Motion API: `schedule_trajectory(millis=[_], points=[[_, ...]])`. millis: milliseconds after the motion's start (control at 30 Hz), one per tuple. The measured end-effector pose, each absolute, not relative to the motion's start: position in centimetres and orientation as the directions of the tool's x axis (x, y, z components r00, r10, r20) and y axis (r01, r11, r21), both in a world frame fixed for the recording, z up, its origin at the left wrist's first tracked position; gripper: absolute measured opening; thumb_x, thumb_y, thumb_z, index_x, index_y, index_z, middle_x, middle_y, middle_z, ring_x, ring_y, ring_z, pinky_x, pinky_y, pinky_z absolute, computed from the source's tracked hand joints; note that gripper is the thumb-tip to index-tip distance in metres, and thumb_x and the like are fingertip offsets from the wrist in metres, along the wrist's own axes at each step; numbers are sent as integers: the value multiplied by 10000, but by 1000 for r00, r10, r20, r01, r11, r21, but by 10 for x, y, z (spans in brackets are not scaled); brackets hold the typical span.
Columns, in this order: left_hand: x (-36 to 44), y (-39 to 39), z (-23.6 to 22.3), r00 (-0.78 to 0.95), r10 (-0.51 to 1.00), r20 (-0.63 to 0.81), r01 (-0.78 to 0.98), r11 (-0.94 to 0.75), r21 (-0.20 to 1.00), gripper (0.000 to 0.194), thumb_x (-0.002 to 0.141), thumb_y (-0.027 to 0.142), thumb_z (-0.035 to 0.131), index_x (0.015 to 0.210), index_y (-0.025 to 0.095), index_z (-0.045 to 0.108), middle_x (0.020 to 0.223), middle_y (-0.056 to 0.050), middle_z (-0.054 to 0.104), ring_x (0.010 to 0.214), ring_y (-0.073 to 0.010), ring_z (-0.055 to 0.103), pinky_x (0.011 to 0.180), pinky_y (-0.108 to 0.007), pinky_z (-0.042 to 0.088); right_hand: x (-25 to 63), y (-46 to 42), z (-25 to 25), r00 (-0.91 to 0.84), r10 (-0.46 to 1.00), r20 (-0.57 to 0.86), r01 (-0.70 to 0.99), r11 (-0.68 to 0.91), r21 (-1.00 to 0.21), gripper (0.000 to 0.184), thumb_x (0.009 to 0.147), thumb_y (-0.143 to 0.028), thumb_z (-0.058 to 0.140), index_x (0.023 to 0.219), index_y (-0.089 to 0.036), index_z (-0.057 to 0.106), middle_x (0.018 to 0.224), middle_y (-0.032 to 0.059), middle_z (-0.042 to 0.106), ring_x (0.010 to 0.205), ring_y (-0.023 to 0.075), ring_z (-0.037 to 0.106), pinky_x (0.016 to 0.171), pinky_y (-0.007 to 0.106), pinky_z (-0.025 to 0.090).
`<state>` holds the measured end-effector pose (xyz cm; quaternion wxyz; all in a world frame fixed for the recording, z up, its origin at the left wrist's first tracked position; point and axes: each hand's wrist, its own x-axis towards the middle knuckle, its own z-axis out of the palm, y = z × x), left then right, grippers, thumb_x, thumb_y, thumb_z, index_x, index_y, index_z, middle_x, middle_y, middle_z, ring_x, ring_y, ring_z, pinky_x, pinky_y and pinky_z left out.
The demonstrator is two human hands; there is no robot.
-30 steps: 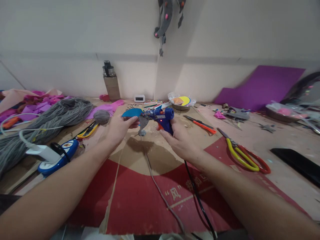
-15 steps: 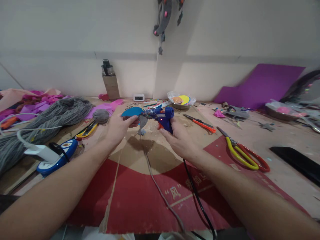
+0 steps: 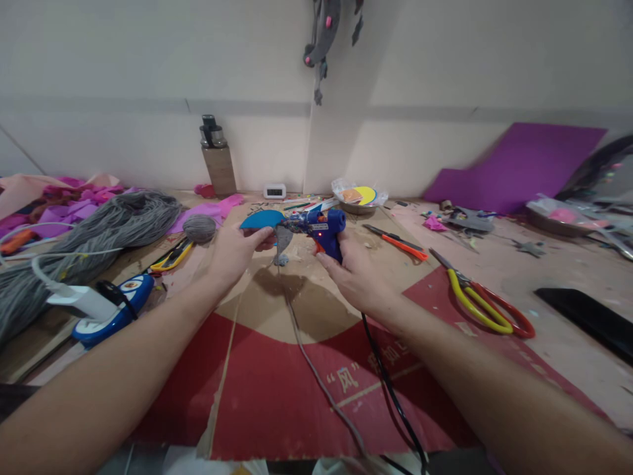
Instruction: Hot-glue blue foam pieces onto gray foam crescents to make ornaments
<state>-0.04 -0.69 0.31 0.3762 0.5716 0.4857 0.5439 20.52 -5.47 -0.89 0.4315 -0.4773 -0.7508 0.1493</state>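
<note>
My left hand [image 3: 242, 249] pinches a blue rounded felt piece [image 3: 261, 220] between thumb and fingers. A grey felt piece [image 3: 283, 243] hangs just to the right of those fingertips, with grey yarn [image 3: 309, 366] trailing from it down over the cardboard. My right hand [image 3: 357, 272] is wrapped round the handle of a dark blue hot glue gun [image 3: 326, 231], which has a small red light lit on its side. Its nozzle, crusted with bits, points left and reaches the edge of the blue piece. Whether glue is flowing cannot be made out.
Red and tan cardboard [image 3: 277, 396] lies under my hands. To its right are scissors [image 3: 477, 300], an orange utility knife [image 3: 395, 241] and a black flat object [image 3: 588, 323]. Left stand a blue power strip [image 3: 116, 313], grey yarn hanks [image 3: 99, 244] and a yellow cutter [image 3: 172, 256]. A black cord [image 3: 390, 389] crosses the front.
The glue gun's nozzle has shifted very slightly along the blue felt's edge. Both hands keep their hold, nearly still.
</note>
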Motion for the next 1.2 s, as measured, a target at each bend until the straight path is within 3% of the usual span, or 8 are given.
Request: schedule_trajectory(millis=[400, 567, 933, 1200], points=[[-2, -5, 0, -51, 967, 250, 126, -242, 962, 264, 661, 344, 769, 766, 113, 699, 746, -85, 733, 650, -194, 688, 700, -336, 585, 200, -58, -7, -182, 863, 472, 587, 480, -651, 296, 858, -259, 472, 1138, -170, 511, 1061, 122, 629, 995, 271, 585, 891, 459, 462], [-2, -3, -3, -50, 965, 258, 75, -254, 964, 276, 658, 345, 768, 799, 117, 701, 758, -79, 735, 654, -191, 690, 704, -333, 584, 204, -55, -9, -164, 856, 490, 621, 475, -623, 315, 862, -269, 474, 1162, -174, 497, 1040, 123, 632, 922, 260, 596, 825, 430, 479], [-1, -6, 0, -40, 958, 285, 84, -281, 956, 266, 663, 351, 770, 788, 126, 700, 743, -70, 734, 644, -180, 685, 658, -292, 577, 205, -55, -8, -143, 851, 505, 608, 479, -634, 358, 853, -246, 483, 1201, -164, 488, 1133, 133, 618, 1010, 266, 580, 886, 421, 458], [-3, -1, -5, -27, 959, 282, 47, -280, 959, 282, 662, 358, 770, 801, 123, 698, 742, -75, 725, 645, -180, 684, 694, -312, 576, 204, -56, -4, -102, 870, 482, 607, 438, -663, 349, 848, -238, 476, 1191, -177, 488, 1075, 122, 632, 942, 259, 595, 846, 427, 478]])
